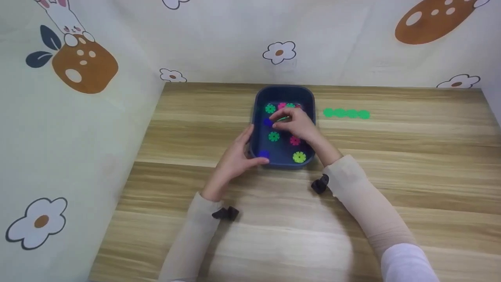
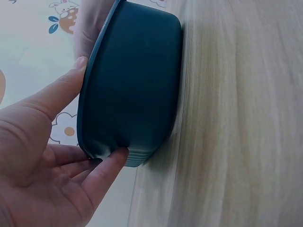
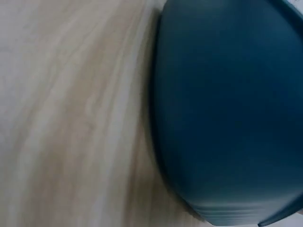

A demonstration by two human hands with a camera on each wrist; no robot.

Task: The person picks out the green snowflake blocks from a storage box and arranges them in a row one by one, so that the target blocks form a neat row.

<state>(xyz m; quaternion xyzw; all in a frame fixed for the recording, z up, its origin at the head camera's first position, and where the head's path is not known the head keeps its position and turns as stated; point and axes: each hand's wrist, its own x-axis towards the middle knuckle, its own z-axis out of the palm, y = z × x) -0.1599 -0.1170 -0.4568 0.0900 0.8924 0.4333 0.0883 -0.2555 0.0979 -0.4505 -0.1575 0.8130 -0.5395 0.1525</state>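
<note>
A dark blue plastic bin (image 1: 282,162) stands on the wooden table, with flower-shaped plastic discs spread over its floor. My left hand (image 1: 235,154) holds the bin's near left corner, thumb over the near rim and fingers along the left side; the left wrist view shows this hand (image 2: 52,137) against the bin's wall (image 2: 132,80). Inside the bin is my right hand (image 1: 295,124), thumb and index finger curved a little apart beside a blue disc (image 1: 268,122). Some green shows between those fingers; whether they pinch anything is unclear. The right wrist view shows the bin's outer wall (image 3: 227,104), not the fingers.
To the right of the bin, a row of joined green discs (image 1: 346,113) lies on the table (image 1: 411,164). Green discs (image 1: 273,136), a pink disc (image 1: 294,140) and a yellow disc (image 1: 299,157) lie in the bin. A patterned wall covering (image 1: 219,43) rises behind the table.
</note>
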